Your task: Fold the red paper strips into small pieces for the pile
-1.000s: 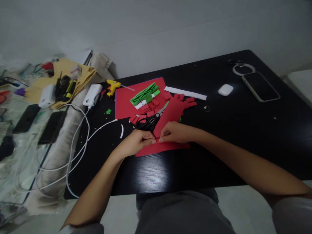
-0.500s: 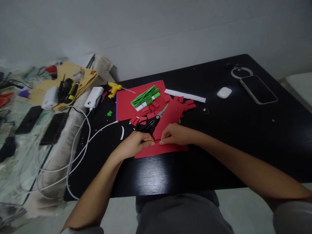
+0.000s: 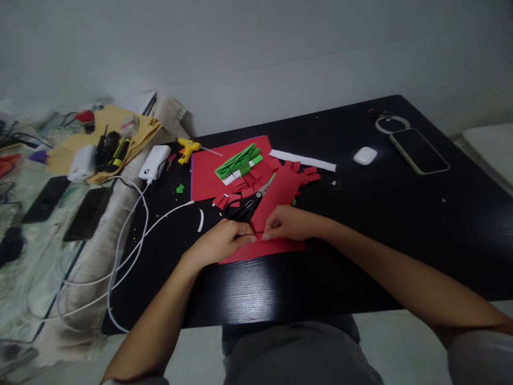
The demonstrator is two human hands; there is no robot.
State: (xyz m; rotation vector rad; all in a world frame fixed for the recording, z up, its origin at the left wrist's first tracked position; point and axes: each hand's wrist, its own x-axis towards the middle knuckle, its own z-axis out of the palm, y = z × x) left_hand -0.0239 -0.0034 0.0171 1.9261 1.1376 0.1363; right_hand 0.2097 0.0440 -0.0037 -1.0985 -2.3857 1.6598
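A piece of red paper (image 3: 276, 195) stands partly raised, its lower edge folded near another red sheet (image 3: 280, 246) that lies flat on the black table. My left hand (image 3: 224, 238) pinches the fold from the left, thumb and finger closed on the paper. Close beside it, my right hand (image 3: 286, 222) pinches the same fold from the right. The fingertips of both hands almost meet. Black-handled scissors (image 3: 245, 206) lie just behind my left hand, their blades partly hidden by the raised paper. Small red paper pieces (image 3: 248, 181) are scattered behind the scissors.
Behind lie a folded green paper bundle (image 3: 240, 161), a large red sheet (image 3: 204, 182), a yellow glue gun (image 3: 187, 150) and a white strip (image 3: 302, 160). White cables (image 3: 144, 214) cross the left side. A white case (image 3: 365, 155) and a phone (image 3: 419, 151) lie right.
The view has shifted slightly. Both hands keep their pinch at the fold, and the red paper looks almost the same.
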